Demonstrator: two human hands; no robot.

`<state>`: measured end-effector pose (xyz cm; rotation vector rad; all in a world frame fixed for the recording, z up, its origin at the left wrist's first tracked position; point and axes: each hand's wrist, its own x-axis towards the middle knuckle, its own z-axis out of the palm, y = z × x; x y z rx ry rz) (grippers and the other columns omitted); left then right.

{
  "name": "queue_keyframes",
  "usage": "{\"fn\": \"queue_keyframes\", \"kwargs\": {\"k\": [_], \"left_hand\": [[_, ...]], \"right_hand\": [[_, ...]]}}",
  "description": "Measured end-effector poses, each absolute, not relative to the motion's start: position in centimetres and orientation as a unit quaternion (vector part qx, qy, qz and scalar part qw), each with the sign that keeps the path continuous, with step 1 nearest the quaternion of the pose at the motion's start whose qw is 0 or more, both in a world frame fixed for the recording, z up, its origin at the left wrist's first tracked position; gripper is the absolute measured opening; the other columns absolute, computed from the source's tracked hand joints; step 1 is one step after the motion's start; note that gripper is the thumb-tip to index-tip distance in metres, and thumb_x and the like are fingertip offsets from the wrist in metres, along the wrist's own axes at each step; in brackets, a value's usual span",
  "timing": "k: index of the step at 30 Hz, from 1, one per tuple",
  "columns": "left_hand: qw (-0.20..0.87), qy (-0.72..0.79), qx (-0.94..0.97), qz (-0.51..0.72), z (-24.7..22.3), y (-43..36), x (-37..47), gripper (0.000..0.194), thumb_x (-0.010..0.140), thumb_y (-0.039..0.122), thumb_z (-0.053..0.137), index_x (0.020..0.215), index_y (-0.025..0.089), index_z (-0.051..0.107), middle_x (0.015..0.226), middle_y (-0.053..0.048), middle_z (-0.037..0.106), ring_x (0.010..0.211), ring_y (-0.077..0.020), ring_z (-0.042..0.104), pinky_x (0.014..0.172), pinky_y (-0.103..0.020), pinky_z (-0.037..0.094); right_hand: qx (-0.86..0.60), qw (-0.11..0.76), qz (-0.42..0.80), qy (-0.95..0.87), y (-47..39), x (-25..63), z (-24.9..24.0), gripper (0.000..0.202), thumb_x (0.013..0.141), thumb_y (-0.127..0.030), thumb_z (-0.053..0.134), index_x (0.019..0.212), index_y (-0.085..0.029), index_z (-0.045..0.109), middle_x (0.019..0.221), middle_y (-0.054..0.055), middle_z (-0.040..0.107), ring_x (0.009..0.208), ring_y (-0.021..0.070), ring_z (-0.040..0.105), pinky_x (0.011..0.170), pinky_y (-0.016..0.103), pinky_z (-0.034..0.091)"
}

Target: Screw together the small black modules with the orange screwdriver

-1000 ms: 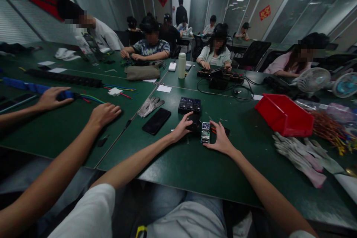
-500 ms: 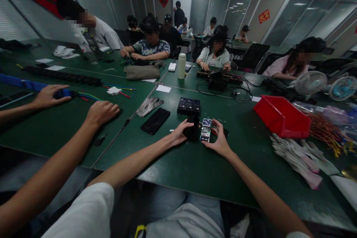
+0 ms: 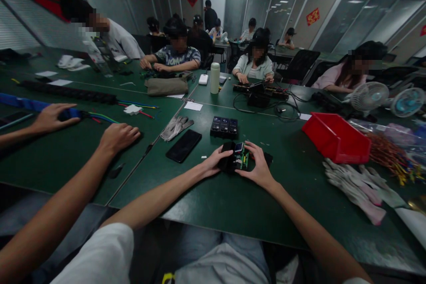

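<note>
My left hand (image 3: 214,162) is closed around a black plastic casing (image 3: 227,163), thumb on its near face. Between the fingers and thumb of my right hand (image 3: 258,165) is a green circuit board (image 3: 245,159) with a small grey-white display (image 3: 238,147) at its top. The board is tilted up against the casing's right side; whether any of it sits inside, I cannot tell. Something black (image 3: 268,158) lies on the table behind my right fingers, partly hidden. Just beyond my hands stands a black block (image 3: 224,127) with three sections.
Left of my hands lie a black phone (image 3: 183,145) and a glove (image 3: 176,128). At right are a red bin (image 3: 336,137), gloves (image 3: 354,188) and bundled wires (image 3: 389,155). A co-worker's hands (image 3: 120,138) rest at left by a blue strip (image 3: 40,105). A bottle (image 3: 214,78) stands farther back.
The circuit board has come closer to the black casing and turned from facing me to an edge-on tilt. My right hand has moved slightly left with it.
</note>
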<state>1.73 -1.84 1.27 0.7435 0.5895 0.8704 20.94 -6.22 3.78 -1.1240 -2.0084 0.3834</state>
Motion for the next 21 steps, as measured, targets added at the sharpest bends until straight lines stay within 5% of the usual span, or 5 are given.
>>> {"fn": "queue_keyframes", "kwargs": {"k": [11, 21], "left_hand": [[0.770, 0.311, 0.376, 0.412, 1.2, -1.7, 1.6, 0.050, 0.066, 0.029, 0.074, 0.112, 0.018, 0.055, 0.098, -0.005, 0.063, 0.079, -0.0135, 0.062, 0.071, -0.025, 0.047], [0.735, 0.303, 0.444, 0.414, 1.8, -2.2, 1.9, 0.061, 0.064, 0.026, 0.076, 0.119, 0.021, 0.051, 0.113, -0.007, 0.058, 0.094, -0.0170, 0.058, 0.080, -0.029, 0.047]], "right_hand": [[-0.420, 0.421, 0.148, -0.790, -5.1, 19.3, 2.9, 0.083, 0.062, -0.041, 0.078, 0.133, -0.026, 0.037, 0.136, 0.011, 0.040, 0.128, 0.0303, 0.037, 0.105, 0.053, 0.033], [-0.402, 0.419, 0.179, -0.794, -5.8, 20.3, 1.9, 0.080, 0.067, -0.035, 0.076, 0.135, -0.025, 0.035, 0.133, 0.011, 0.045, 0.124, 0.0286, 0.043, 0.096, 0.047, 0.045]]}}
